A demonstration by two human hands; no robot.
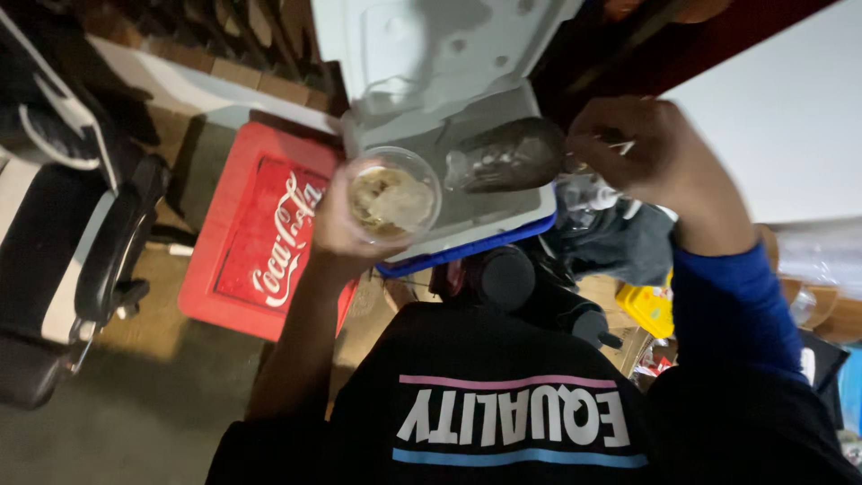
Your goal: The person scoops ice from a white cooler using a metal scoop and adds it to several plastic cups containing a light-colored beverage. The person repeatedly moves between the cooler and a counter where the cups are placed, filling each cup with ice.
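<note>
My left hand (334, 229) holds a clear plastic cup (393, 198) with pale, icy-looking contents, over the edge of an open cooler. My right hand (648, 154) grips the handle of a dark scoop (505, 154), whose bowl lies just right of the cup, close to its rim. Both are above the white cooler with a blue base (467, 244), and its white lid (431, 45) stands open behind. My right arm wears a blue sleeve; my left forearm is bare. My black shirt fills the bottom of the view.
A red cooler (256, 233) sits on the floor to the left of the white one. A black chair (90, 260) stands at far left. A dark round object (505, 277), dark cloth (620, 242) and a yellow item (646, 310) crowd the right.
</note>
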